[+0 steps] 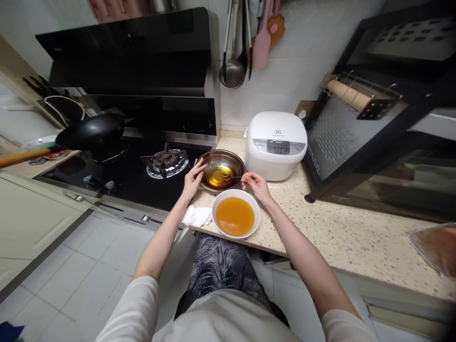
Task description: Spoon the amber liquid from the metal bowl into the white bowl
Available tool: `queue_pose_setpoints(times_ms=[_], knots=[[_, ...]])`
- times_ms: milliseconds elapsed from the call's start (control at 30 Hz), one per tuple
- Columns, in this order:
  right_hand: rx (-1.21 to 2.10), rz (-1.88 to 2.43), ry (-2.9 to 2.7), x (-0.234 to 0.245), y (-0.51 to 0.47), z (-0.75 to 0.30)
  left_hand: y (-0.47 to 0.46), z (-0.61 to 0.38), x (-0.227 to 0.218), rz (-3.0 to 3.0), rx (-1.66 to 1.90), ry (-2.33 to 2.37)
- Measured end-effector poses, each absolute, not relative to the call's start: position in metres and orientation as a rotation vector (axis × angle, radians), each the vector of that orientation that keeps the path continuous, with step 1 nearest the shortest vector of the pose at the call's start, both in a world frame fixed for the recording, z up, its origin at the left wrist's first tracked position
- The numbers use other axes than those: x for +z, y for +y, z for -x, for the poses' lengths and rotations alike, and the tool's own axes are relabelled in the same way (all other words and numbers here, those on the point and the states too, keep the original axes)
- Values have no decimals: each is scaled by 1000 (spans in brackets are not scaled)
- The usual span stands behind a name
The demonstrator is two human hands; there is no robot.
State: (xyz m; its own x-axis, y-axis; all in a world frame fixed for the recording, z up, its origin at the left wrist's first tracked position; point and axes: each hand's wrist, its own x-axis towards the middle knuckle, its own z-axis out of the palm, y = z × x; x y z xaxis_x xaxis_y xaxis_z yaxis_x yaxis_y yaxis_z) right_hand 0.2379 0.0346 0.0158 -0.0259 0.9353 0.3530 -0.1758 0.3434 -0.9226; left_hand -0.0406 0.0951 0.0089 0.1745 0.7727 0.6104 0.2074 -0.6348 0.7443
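A shallow metal bowl [235,160] with clear golden liquid [215,178] in its bottom stands on the counter beside the stove. My left hand [193,179] grips its left rim, fingers over the edge. Between the fingertips of my right hand [257,186] is the thin handle of a spoon [233,177], whose end dips into the golden liquid. Closer to me, by the counter's front edge, a white bowl [258,216] is filled with cloudy orange-brown liquid. A crumpled white tissue [197,216] lies to its left.
A white rice cooker [276,142] stands just behind my right hand. The gas burner [166,161] is left of the metal bowl, with a black wok [92,130] farther left. A black rack [320,142] rises at right; a plastic-wrapped brown item [436,247] lies on the counter [356,237].
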Motion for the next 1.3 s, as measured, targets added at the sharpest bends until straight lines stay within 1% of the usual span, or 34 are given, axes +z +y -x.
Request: queue_pose_setpoints(times_ms=[467,800,1100,1300], knots=[[1160,695,-1203,12,35,-240,96,42,10,-2014,1505,931],[1114,860,-1256,12,33,-240,94,41,12,-2010,1497,931],[1171,870,-1266,12,35,-242,93,41,13,-2001,1483,946],[1129,868,-1212,13,35,-241,93,41,13,-1999,1491,934]])
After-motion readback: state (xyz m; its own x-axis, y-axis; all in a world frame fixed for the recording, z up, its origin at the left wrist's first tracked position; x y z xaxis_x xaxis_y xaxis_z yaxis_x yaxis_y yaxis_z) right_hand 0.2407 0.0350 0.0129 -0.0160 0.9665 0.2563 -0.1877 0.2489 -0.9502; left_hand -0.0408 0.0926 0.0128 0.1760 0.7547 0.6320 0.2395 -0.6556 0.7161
